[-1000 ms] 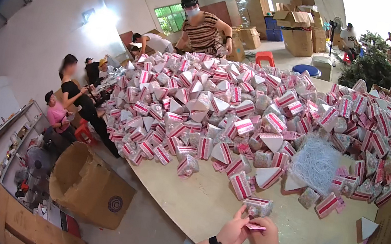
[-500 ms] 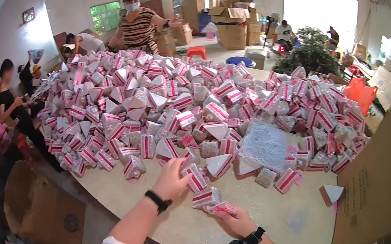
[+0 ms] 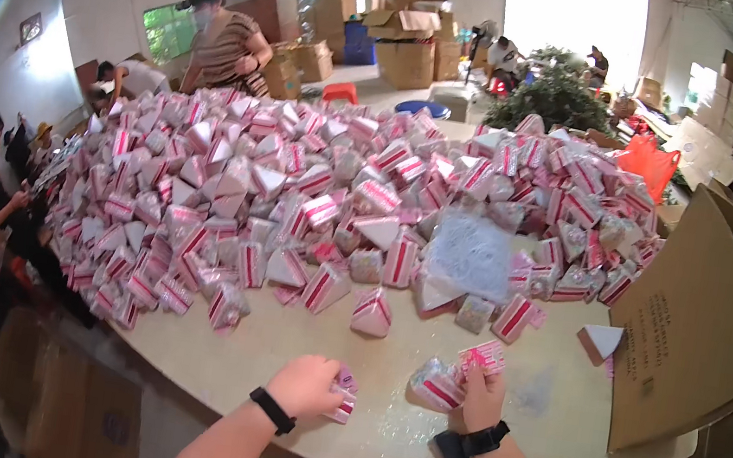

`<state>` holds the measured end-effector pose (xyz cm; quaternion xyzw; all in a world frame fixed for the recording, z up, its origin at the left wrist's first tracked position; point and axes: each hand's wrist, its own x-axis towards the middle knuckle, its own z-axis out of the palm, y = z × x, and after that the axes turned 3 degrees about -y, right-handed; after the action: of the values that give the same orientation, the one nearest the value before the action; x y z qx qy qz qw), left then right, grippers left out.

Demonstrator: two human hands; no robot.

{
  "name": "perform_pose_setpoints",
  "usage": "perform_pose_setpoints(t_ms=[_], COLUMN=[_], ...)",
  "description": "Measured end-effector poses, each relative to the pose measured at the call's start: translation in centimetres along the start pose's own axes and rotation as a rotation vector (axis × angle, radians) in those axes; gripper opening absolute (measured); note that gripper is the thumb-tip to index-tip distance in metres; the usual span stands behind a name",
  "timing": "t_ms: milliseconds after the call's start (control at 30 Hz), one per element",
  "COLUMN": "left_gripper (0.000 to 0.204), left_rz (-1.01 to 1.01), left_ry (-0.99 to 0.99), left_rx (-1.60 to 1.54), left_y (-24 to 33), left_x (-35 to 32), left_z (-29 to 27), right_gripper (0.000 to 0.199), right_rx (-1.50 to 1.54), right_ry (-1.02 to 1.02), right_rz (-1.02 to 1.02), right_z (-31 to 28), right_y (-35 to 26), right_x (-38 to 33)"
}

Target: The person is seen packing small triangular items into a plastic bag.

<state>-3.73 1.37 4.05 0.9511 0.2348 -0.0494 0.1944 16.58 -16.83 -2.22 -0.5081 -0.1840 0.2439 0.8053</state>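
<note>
My left hand [image 3: 307,387] is closed on a small wedge-shaped packet [image 3: 342,407], striped pink and white like a slice of cake, close to the table's near edge. Most of that packet is hidden by my fingers. My right hand [image 3: 483,400] pinches the pink printed card [image 3: 482,356] at the top of a clear-wrapped wedge packet [image 3: 438,385], which hangs or rests to the left of the fingers. Beyond both hands, a single wedge packet [image 3: 372,312] stands at the front of a large heap of similar packets [image 3: 232,182].
A tangled translucent bundle [image 3: 471,255] lies on the heap's front. An open cardboard box [image 3: 691,321] rises at the table's [image 3: 392,448] right, beside a white-topped wedge [image 3: 600,341]. Across the heap stands a co-worker in a striped top [image 3: 230,51]; other people are at the left.
My left hand has drawn back toward the near edge with a packet. My right hand has shifted right, its packet's card now upright. The co-worker opposite has lowered an outstretched arm.
</note>
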Motion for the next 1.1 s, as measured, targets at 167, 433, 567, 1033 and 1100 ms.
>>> perform_pose_setpoints(t_ms=[167, 433, 567, 1033, 1100], left_gripper=[0.031, 0.025, 0.031, 0.014, 0.013], left_rz=[0.066, 0.366, 0.529, 0.377, 0.305], left_ry=[-0.271, -0.343, -0.208, -0.119, -0.194], left_rx=[0.032, 0.464, 0.513, 0.596, 0.537], left_y=[3.0, 6.9, 6.5, 6.1, 7.1], left_x=[0.3, 2.0, 1.8, 0.6, 0.0], left_z=[-1.8, -0.5, -0.5, 3.9, 3.4], right_gripper=[0.010, 0.012, 0.011, 0.012, 0.014], right_rx=[-0.033, -0.071, -0.059, -0.131, -0.313], right_ry=[-0.141, -0.171, -0.151, -0.230, -0.202], right_rz=[0.083, 0.034, 0.035, 0.018, -0.196], right_z=[1.0, 0.4, 0.2, 1.1, 0.8], right_y=[-0.9, -1.4, -2.3, -3.5, -3.2], right_x=[-0.6, -0.7, -0.9, -1.9, -1.9])
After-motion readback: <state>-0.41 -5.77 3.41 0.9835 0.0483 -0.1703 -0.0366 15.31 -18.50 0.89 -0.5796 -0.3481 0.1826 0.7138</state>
